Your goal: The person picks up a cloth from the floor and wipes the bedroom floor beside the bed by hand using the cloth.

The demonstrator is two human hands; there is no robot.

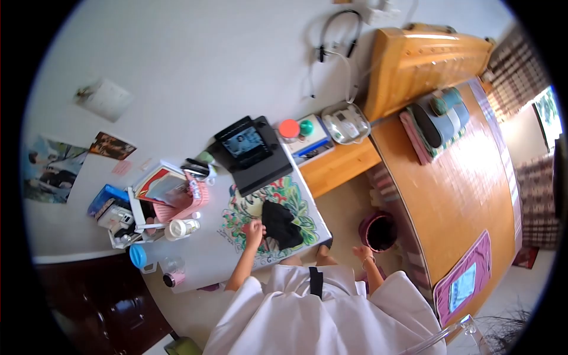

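My left hand [255, 232] is over the patterned table top, just left of a crumpled black cloth [280, 225]. Its fingers are drawn together, and whatever is in them, if anything, is too small to make out. Out past the table's right edge is my right hand [363, 255], a band at its wrist, fingers apart and holding nothing visible. Nearest to it stands a purple bin [364, 229] with a dark inside. Behind the cloth, a tablet [244, 144] leans upright on a dark keyboard case [260, 176] and shows a picture.
On the table's left are a pink basket [180, 207], a white lidded cup [177, 229] and a clear bottle [173, 273]. A wooden cabinet [338, 168] carries boxes and a tray of white items. To the right lies a bed [438, 195] with folded bedding [436, 125].
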